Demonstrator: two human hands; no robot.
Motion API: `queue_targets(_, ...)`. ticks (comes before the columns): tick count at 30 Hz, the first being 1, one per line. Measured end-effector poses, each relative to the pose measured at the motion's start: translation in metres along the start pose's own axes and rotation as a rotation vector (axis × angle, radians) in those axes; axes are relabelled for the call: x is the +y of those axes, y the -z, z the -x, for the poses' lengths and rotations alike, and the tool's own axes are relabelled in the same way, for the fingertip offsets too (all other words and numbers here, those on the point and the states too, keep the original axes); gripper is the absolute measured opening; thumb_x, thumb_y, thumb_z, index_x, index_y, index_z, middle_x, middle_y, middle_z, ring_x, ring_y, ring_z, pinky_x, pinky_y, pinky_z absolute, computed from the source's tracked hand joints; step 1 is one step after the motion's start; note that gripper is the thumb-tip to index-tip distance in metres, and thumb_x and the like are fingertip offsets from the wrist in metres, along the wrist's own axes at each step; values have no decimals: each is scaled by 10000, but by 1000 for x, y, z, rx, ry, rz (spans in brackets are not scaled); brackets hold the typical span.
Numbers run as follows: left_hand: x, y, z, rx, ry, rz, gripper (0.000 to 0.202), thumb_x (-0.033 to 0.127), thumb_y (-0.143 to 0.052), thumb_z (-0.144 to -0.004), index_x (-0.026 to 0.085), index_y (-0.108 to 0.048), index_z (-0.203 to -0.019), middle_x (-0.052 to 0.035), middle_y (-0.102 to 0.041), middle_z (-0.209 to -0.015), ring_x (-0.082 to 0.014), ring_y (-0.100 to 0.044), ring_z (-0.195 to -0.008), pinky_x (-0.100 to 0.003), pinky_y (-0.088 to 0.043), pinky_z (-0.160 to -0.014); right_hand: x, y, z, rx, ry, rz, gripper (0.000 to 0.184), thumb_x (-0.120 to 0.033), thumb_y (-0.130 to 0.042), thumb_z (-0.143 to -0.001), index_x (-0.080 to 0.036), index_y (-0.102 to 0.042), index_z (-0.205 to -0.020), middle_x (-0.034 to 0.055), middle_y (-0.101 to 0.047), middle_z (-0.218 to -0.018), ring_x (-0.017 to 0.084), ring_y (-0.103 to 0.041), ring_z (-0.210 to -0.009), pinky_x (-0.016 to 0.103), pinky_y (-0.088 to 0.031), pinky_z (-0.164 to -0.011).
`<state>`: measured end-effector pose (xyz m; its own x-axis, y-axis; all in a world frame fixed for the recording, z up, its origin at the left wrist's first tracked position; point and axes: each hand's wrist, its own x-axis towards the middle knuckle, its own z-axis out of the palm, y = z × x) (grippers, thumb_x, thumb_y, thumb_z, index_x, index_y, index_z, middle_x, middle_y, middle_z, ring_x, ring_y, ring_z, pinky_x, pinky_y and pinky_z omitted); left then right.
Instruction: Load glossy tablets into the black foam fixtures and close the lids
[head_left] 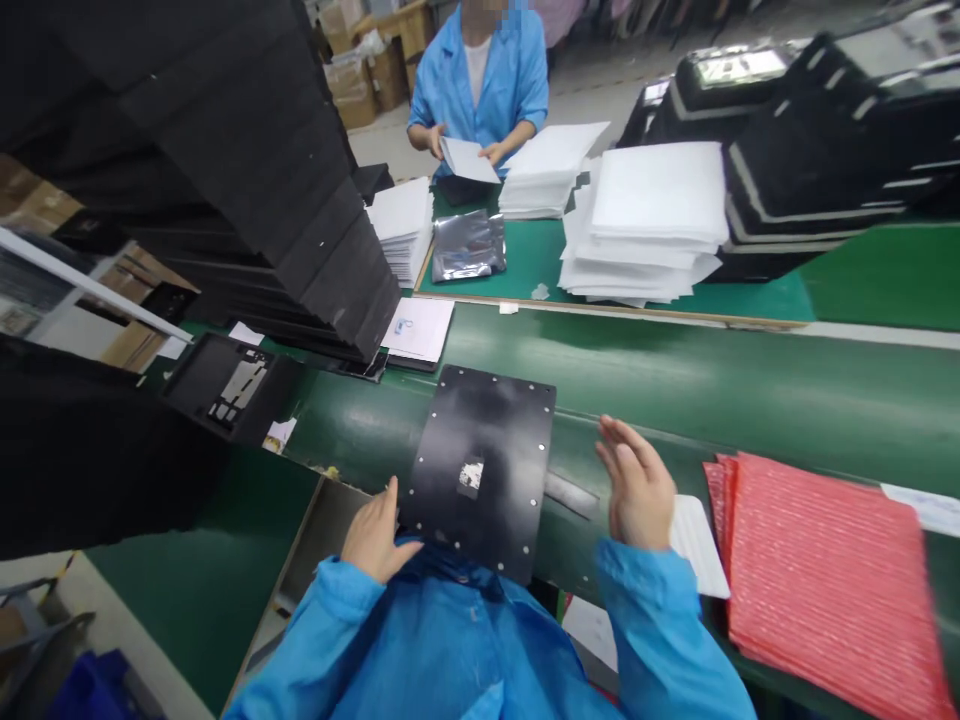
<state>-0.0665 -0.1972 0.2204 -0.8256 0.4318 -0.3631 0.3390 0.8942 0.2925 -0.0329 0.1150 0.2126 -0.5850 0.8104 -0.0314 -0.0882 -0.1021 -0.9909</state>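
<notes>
1. Your right hand (637, 483) can pass over the green belt (750, 385), between the black plate (487, 470) and the red pouch stack (825, 590).
2. Your left hand (377, 532) sits against the plate's near edge.
3. The tall black foam stack (247, 190) blocks your way up and left.
4. White foam sheets (645, 225) obstruct your reach further ahead.

We see a black rectangular panel (480, 470), small pale holes spaced along its edges and a ragged silvery patch at its centre, lying skewed on the green surface (712, 400).
</notes>
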Motion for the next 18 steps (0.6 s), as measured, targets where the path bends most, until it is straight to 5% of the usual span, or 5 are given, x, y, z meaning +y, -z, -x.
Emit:
queue_targets(5, 15, 13, -17, -226, 194, 27, 475, 382, -570, -778, 268, -548, -1239, -72, -687, -1127, -295, -635, -1062, -362, -502, -847, 35, -58, -63, -175, -63, 126, 643, -730, -481, -657, -167, -714, -861, 101, -730, -962, 248, -646, -940, 401, -468, -884)
queue_targets(10, 21, 17, -23, -241, 185, 5, 324, 469, -505, -804, 254, -693, -958, -106, -717, -1014, -327, -654, -1006, -381, -504, -819, 44, -79, -74, -66, -97, 235, 729, -769, -323, -670, -149, -706, -695, 113, -724, -744, 252, -653, -781, 373, -489, -770)
queue_targets(15, -5, 21, -33, -362, -29, -71, 237, 373, -564, -775, 204, -710, -856, -138, -721, -943, -319, -668, -962, -383, -505, -844, 38, -76, -66, -14, -106, 278, 754, -773, -333, -637, -132, -712, -751, 140, -731, -824, 274, -654, -839, 377, -489, -769)
queue_targets(18, -30, 43, -88, -469, -240, -83, 251, 312, -636, -705, 177, -715, -901, -143, -717, -969, -322, -652, -997, -405, -494, -894, 45, -63, -50, 40, -76, 322, 752, -747, -367, -630, -134, -719, -887, 130, -716, -1021, 289, -618, -1019, 384, -465, -885)
